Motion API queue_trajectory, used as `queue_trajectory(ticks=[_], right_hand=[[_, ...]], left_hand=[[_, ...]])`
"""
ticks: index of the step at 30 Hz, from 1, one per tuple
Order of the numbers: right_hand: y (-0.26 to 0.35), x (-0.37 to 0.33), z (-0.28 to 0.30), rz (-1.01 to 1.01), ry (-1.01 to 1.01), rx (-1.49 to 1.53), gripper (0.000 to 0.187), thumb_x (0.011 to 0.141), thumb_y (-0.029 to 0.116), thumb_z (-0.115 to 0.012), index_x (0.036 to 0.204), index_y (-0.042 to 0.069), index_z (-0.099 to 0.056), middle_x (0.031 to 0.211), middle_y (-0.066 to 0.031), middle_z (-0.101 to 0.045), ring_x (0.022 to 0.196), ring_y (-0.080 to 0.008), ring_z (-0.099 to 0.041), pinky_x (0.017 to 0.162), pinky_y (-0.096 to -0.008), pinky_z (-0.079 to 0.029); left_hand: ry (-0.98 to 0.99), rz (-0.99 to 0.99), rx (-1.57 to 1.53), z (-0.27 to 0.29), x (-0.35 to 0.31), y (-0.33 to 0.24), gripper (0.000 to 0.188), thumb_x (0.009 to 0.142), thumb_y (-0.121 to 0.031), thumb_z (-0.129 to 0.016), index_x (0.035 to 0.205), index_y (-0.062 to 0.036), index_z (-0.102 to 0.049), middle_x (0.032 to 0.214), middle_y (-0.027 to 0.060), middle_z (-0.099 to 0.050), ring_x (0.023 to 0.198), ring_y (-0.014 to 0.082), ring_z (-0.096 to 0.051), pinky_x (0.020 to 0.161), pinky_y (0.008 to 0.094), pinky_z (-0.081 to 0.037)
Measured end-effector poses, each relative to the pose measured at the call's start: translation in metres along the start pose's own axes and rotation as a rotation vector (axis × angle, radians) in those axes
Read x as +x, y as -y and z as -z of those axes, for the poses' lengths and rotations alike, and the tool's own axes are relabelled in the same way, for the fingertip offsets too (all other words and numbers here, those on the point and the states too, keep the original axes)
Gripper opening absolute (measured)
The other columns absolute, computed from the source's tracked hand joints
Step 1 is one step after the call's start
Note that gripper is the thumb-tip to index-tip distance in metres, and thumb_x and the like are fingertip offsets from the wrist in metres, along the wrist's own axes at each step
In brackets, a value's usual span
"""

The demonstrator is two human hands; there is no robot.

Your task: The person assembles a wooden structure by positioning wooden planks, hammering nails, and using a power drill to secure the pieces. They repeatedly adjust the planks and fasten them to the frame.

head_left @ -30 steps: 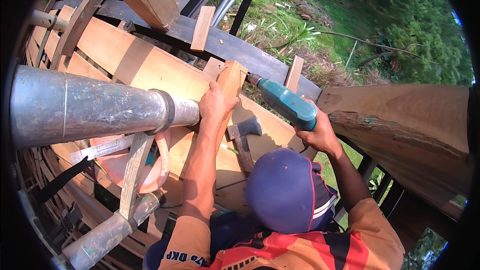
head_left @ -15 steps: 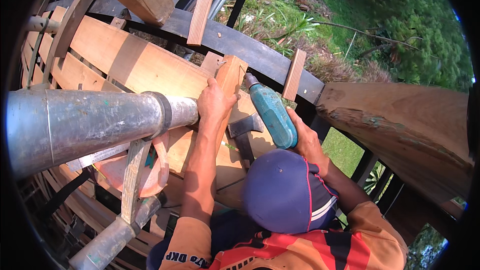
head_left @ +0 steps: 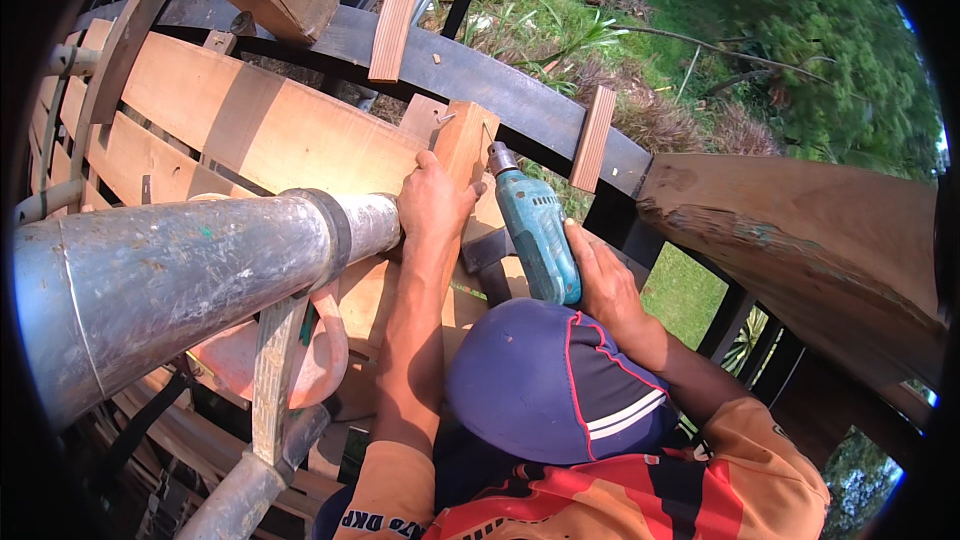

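Neither of my own hands is in view. A co-worker in a dark blue cap [head_left: 530,380] and an orange and red shirt bends over the woodwork below. The co-worker's left hand [head_left: 432,202] grips an upright wooden block [head_left: 462,152], thumb on its right side. A nail [head_left: 446,118] sticks out beside the block's top. The co-worker's right hand [head_left: 605,280] is on a teal power drill [head_left: 538,235]; its handle is hidden. The drill's thin bit meets the block's end near the top right; whether it is in the wood I cannot tell.
A thick metal pipe [head_left: 190,270] with a clamp band reaches in from the left. A dark hatchet-like head [head_left: 487,248] lies behind the block. Planks [head_left: 290,130] run along the left, a dark curved beam [head_left: 470,80] crosses behind, and a heavy timber [head_left: 800,240] juts in at right.
The view has shifted slightly. The co-worker's cap has moved left and turned, and the drill has tilted more upright. The left hand keeps its hold on the block.
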State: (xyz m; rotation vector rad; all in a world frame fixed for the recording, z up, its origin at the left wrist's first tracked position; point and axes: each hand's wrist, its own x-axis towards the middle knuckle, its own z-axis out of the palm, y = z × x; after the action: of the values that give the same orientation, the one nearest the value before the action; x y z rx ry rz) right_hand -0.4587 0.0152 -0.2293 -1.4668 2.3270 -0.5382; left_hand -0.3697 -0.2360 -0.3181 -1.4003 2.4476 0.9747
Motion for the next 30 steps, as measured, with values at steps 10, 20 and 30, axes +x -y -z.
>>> queue_trajectory(ticks=[10, 20, 30], right_hand=[[0.01, 0.004, -0.005, -0.025, 0.003, -0.017, 0.096, 0.077, 0.019, -0.081, 0.162, 0.006, -0.04, 0.096, -0.0194, -0.059, 0.087, -0.041, -0.066, 0.079, -0.0502, -0.054], [0.007, 0.003, -0.01, -0.007, -0.009, -0.152, 0.087, 0.081, 0.018, -0.075, 0.16, 0.006, -0.043, 0.093, -0.0156, -0.057, 0.087, -0.0363, -0.064, 0.075, -0.0473, -0.052], [0.002, 0.007, -0.009, 0.035, -0.012, -0.181, 0.083, 0.083, 0.022, -0.073, 0.159, 0.004, -0.045, 0.09, -0.0137, -0.055, 0.085, -0.0335, -0.063, 0.073, -0.0457, -0.05]], left_hand=[[-0.007, 0.014, 0.022, 0.003, -0.002, 0.006, 0.078, 0.073, -0.043, -0.094, 0.117, 0.0071, -0.052, 0.099, 0.0281, -0.074, 0.096, 0.0427, -0.075, 0.082, 0.0477, -0.063], [-0.01, 0.001, 0.029, -0.002, 0.001, 0.003, 0.078, 0.073, -0.043, -0.094, 0.115, 0.0066, -0.053, 0.097, 0.0266, -0.074, 0.095, 0.0415, -0.075, 0.082, 0.0472, -0.062], [-0.007, -0.001, 0.047, -0.001, 0.0, 0.003, 0.078, 0.074, -0.043, -0.093, 0.117, 0.008, -0.052, 0.097, 0.0265, -0.074, 0.095, 0.0411, -0.075, 0.082, 0.0475, -0.062]])
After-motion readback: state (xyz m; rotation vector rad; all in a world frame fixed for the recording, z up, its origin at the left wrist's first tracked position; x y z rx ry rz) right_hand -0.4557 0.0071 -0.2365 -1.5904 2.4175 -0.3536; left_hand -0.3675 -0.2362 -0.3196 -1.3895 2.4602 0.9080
